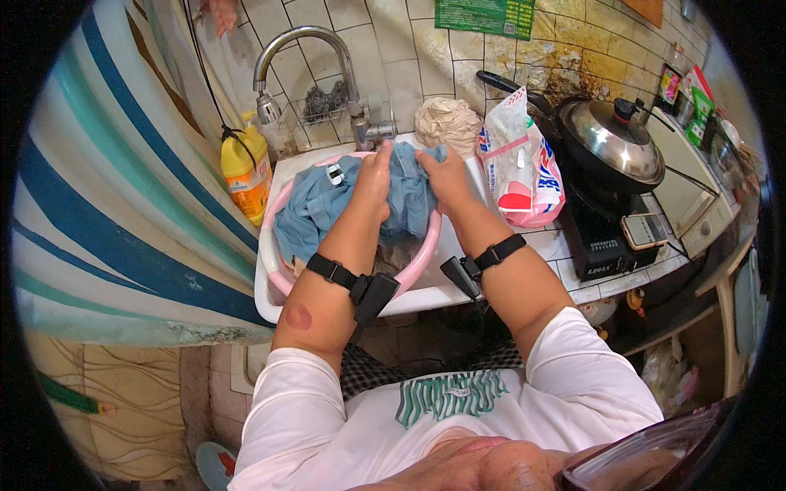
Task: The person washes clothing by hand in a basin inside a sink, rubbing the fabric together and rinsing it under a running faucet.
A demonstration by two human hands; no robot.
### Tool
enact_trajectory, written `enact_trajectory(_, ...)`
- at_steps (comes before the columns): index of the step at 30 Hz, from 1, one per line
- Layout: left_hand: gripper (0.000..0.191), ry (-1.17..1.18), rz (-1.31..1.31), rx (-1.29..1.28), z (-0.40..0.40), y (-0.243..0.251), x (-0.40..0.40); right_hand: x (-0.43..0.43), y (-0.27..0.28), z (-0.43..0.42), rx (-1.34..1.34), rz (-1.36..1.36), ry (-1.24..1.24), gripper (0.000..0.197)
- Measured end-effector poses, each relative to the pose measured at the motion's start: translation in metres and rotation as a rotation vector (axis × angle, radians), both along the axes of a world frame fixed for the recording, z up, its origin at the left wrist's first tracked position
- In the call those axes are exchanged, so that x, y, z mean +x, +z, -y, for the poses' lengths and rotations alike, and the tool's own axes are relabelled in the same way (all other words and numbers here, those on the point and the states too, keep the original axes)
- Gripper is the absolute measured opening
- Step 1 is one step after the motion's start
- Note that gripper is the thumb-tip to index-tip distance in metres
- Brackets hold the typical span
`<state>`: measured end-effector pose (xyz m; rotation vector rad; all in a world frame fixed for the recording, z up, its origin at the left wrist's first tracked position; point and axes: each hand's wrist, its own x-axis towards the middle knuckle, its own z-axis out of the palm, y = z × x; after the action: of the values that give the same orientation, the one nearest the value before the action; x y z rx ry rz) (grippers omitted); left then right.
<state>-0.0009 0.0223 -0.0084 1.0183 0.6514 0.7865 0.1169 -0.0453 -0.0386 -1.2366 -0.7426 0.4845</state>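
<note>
A blue wet-looking garment (319,196) lies bunched in a pink-rimmed basin (426,251), which stands in a white sink (267,301). A small white label with a dark mark shows on the cloth. My left hand (373,178) rests edge-on against the garment near the middle of the basin; its fingers are partly hidden, so its grip is unclear. At the basin's right rim my right hand (447,175) has a fold of the same cloth between thumb and fingers. Some murky water and darker cloth show below the garment.
A curved metal faucet (307,30) rises behind the basin. To its left stands a yellow detergent bottle (245,175). A wrung beige cloth (448,126) and an open detergent-type bag (522,166) are on the right, beside a lidded wok (611,144) and a phone (643,231).
</note>
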Motion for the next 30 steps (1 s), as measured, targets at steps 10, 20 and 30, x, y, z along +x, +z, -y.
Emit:
enact_trajectory(10, 0.041, -0.583, -0.326, 0.299, 0.006, -0.008, -0.009, 0.012, -0.002, -0.004, 0.354, -0.493, 0.199, 0.021)
enact_trajectory(20, 0.028, 0.182, -0.459, 0.335, -0.007, 0.015, -0.012, 0.004, 0.013, 0.01, 0.298, -0.343, 0.202, 0.021)
enact_trajectory(30, 0.055, 0.098, -0.283, 0.269, -0.025, 0.005, -0.02, -0.008, -0.004, 0.016, -0.211, 1.037, 0.575, 0.044)
